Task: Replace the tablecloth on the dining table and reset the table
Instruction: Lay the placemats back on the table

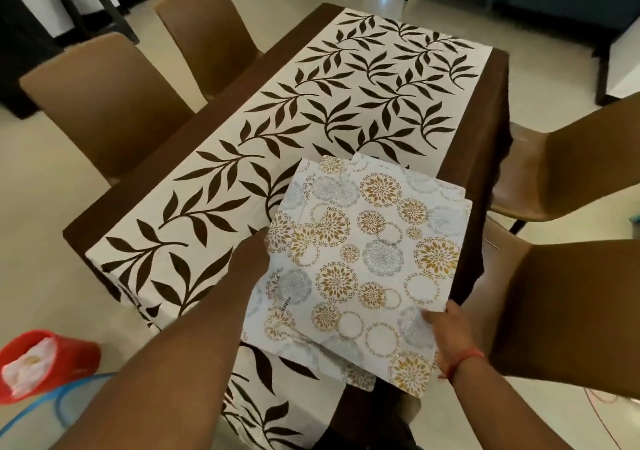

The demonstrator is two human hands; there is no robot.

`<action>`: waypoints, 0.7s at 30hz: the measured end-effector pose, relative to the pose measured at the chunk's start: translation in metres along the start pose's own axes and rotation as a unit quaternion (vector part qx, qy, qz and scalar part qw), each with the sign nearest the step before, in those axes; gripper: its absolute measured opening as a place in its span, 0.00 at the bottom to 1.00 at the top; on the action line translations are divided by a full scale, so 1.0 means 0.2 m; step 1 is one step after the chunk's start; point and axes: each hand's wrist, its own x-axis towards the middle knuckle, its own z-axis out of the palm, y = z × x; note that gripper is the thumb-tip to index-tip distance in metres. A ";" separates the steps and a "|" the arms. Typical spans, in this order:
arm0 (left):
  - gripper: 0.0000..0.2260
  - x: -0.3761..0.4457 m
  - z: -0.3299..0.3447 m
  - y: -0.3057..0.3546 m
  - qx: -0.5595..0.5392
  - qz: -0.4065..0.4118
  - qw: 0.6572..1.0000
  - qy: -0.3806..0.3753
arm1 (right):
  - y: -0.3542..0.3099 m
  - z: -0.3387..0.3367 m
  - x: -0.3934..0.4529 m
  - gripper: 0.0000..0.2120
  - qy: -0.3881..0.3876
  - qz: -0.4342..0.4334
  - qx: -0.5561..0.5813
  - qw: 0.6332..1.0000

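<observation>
Between the two hands, a folded tablecloth (363, 262) printed with gold and grey flower circles is held up over the near end of the dining table (485, 158); its far edge lies beyond both sets of fingers, and its near corner hangs down toward the person. At its left edge, the left hand (249, 259) reaches under the fold; its fingers are hidden beneath the cloth, so whether they are spread or pressed together cannot be told; only the back of the hand and the wrist show. At its near right corner, the right hand (446, 331) grips the cloth, thumb lying on top of the printed face and the other fingers curled out of sight below, pinching the layers between them; a red thread (465, 361) circles that wrist. Under the folded cloth and stretching away past the fingertips, a white cloth with dark leaf sprigs (311, 103) lies flat along the table and drops over the near edge below the left forearm; a dark brown cover shows along both long sides. Left of the left hand, well apart, two brown chairs (110, 103) stand against the table; right of the right hand, two more chairs (571, 311) stand close; near the left elbow, a red container (45, 363) with white material inside sits low on the floor.
</observation>
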 end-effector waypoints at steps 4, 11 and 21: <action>0.21 0.00 -0.03 -0.01 -0.003 0.020 1.000 0.005 | -0.03 -0.03 -0.04 0.12 0.023 -0.023 -0.034 0.999; 0.22 0.08 -0.06 -0.04 0.081 0.027 0.996 0.016 | -0.06 -0.05 -0.14 0.15 0.035 -0.025 0.002 0.999; 0.25 0.07 0.03 0.03 0.128 0.012 0.991 0.029 | -0.02 -0.08 -0.12 0.16 0.042 -0.017 0.005 0.999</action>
